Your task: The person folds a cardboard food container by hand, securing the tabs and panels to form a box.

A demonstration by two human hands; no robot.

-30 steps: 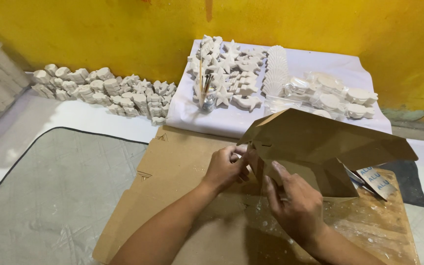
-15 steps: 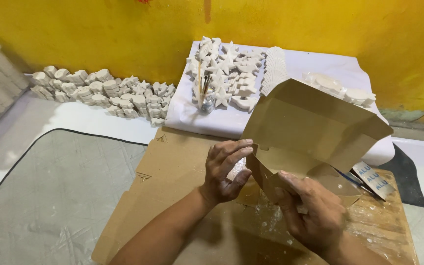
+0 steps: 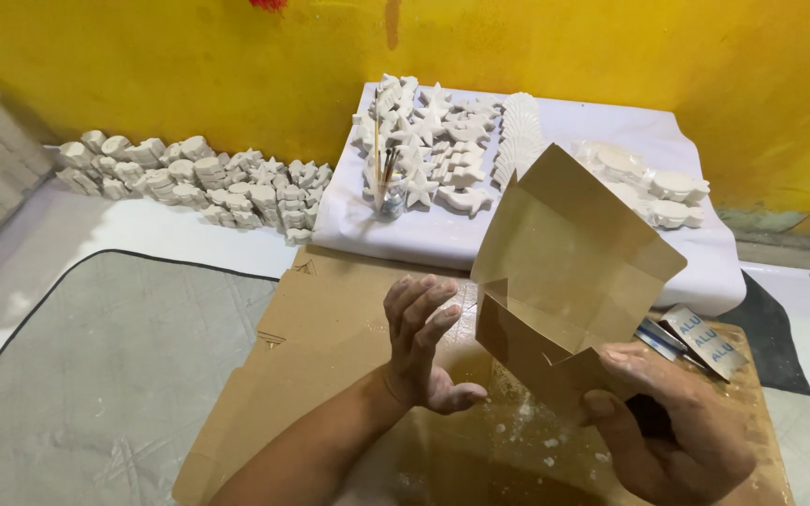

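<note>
A brown cardboard box [image 3: 569, 281] with its lid flap raised is held up above a flat sheet of cardboard [image 3: 330, 347]. My right hand [image 3: 667, 426] grips the box at its lower right corner. My left hand [image 3: 424, 342] is just left of the box, fingers spread and upright, with nothing in it and a small gap to the box's side. White dust and crumbs lie on the cardboard sheet below the box.
White plaster figures [image 3: 433, 141] and a jar of brushes [image 3: 388, 192] stand on a white cloth-covered platform [image 3: 555, 234] against the yellow wall. More white pieces [image 3: 189, 178] line the wall at left. A grey mat [image 3: 96, 375] lies at left, a small printed pack [image 3: 705, 339] at right.
The box has been lifted and opened up, its lid flap now standing upright. My left hand has come off the box and opened; my right hand keeps its hold.
</note>
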